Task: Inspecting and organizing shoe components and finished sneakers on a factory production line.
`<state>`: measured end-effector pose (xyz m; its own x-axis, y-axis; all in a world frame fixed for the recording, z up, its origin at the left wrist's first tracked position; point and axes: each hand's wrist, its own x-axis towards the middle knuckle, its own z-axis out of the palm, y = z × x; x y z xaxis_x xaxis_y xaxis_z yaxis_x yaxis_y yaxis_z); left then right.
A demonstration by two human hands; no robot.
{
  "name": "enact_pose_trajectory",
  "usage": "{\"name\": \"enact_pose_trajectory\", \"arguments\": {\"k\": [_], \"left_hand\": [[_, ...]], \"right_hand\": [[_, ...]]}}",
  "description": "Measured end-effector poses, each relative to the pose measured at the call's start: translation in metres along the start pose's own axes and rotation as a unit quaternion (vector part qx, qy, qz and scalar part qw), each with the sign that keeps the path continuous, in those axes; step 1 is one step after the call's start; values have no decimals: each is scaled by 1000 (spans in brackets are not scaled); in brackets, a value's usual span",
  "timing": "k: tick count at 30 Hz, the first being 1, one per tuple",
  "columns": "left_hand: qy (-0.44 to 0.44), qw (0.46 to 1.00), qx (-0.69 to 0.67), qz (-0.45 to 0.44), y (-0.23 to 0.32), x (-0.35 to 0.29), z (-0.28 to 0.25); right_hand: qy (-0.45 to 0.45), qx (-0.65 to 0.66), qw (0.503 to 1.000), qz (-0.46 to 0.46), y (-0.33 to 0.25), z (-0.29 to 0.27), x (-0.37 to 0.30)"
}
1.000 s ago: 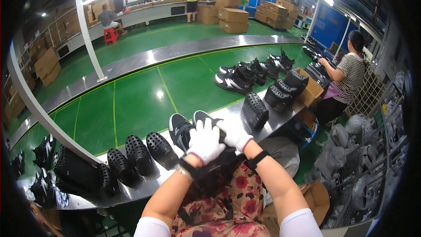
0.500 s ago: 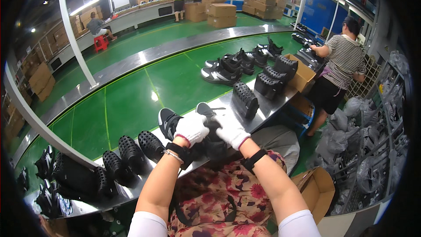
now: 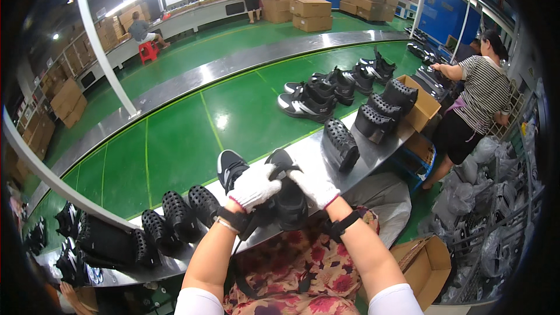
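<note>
Head: held shoe (image 3: pixel 291 203), white-marked sneaker (image 3: pixel 307 105)

Matt shoe (image 3: pixel 291 202), shiny metal bench (image 3: pixel 373 156), cardboard box (image 3: pixel 430 269)

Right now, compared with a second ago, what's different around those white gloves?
The left hand has moved left, off the top of the black shoe, baring more of it; the gap between its toe and the neighbouring shoe's has widened. Whether either hand gained or lost hold is hard to tell. The right hand stays at the shoe's right side; the perforated black pieces stayed put.
</note>
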<state>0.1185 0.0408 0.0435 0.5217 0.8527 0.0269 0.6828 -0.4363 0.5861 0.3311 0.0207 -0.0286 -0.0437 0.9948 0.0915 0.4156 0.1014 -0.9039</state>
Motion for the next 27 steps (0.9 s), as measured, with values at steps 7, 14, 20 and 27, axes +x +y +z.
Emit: {"name": "enact_pose_trajectory", "arguments": {"k": [7, 14, 20, 27], "left_hand": [[166, 984, -15, 66, -10, -15, 20], [159, 981, -6, 113, -8, -9, 17], [115, 992, -16, 52, -9, -13, 14], [142, 980, 33, 139, -10, -25, 8]], "right_hand": [[29, -149, 985, -78, -39, -41, -74], [94, -391, 900, -167, -34, -180, -31], [-76, -555, 823, -94, -32, -169, 14], [6, -543, 819, -188, -37, -175, 4]]}}
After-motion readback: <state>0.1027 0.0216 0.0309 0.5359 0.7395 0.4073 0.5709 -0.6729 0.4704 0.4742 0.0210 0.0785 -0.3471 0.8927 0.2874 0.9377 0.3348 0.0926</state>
